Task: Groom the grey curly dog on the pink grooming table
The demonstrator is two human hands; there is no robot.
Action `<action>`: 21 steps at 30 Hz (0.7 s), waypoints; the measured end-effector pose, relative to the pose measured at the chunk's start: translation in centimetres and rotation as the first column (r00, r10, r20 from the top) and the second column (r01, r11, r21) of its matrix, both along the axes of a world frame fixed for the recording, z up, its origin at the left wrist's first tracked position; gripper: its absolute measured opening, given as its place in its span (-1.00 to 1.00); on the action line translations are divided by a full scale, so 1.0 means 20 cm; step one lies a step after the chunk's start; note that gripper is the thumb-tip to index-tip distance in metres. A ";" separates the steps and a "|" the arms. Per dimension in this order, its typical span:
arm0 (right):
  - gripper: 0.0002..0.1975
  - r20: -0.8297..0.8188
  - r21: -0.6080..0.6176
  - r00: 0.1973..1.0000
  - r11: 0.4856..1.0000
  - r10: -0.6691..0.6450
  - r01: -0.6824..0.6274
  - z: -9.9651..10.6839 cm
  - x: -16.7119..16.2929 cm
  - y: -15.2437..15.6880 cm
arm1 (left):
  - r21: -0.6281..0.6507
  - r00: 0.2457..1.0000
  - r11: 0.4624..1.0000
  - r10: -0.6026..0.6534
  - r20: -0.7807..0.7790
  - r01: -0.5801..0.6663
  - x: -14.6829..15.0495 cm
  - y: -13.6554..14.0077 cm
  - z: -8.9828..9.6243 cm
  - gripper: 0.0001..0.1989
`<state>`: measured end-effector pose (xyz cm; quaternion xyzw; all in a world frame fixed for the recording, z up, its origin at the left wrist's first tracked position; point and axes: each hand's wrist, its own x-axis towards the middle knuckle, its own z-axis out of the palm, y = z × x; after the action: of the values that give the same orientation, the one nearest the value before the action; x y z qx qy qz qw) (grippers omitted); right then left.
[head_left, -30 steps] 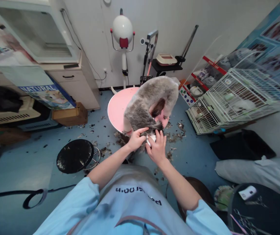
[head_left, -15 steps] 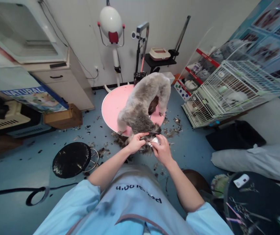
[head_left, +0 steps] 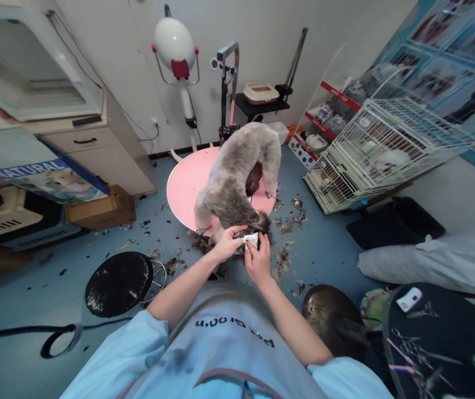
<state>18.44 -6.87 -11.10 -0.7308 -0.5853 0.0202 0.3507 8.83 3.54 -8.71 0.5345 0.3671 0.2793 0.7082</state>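
Note:
A grey, close-clipped dog [head_left: 234, 183] stands bent round on a round pink grooming table [head_left: 181, 185], its shaggier end at the edge nearest me. There, my left hand [head_left: 226, 245] grips the dark fur between thumb and forefinger; which body part lies under it I cannot make out. A crumpled white tissue or wad of cotton [head_left: 251, 240] is pinched in my right hand [head_left: 258, 265], pressed close to that same fur. The tips of both thumbs are near each other at the white wad.
Clipped hair litters the blue floor around the table. A black stool [head_left: 118, 284] stands at left, a brown round seat [head_left: 331, 316] at right. Scissors and combs lie on a dark round stand [head_left: 428, 327]. Beyond are a wire cage [head_left: 370, 155] and a dryer [head_left: 175, 44].
My right hand has moved left with the white wad, closer to my left hand, and more of the wad shows. The whole view has shifted slightly.

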 end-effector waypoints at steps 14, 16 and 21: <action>-0.77 -0.244 -0.238 0.955 0.944 0.170 -0.229 -0.05 0.06 0.16 | 0.270 0.975 0.960 -0.021 -0.219 0.082 -0.05 0.10 0.02 -0.46; -0.72 -0.372 -0.220 0.915 0.943 0.156 -0.250 -0.10 0.04 0.20 | 0.262 0.969 0.962 -0.006 -0.246 0.072 -0.07 0.12 0.02 -0.46; -0.76 -0.269 -0.228 0.943 0.938 0.198 -0.262 -0.13 0.03 0.25 | 0.205 0.958 0.974 -0.036 -0.285 0.097 -0.12 0.17 0.03 -0.41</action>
<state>19.10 -1.85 -13.77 -0.6886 -0.6121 0.2270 0.3156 6.51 6.92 -8.20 0.6548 0.4125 0.2153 0.5956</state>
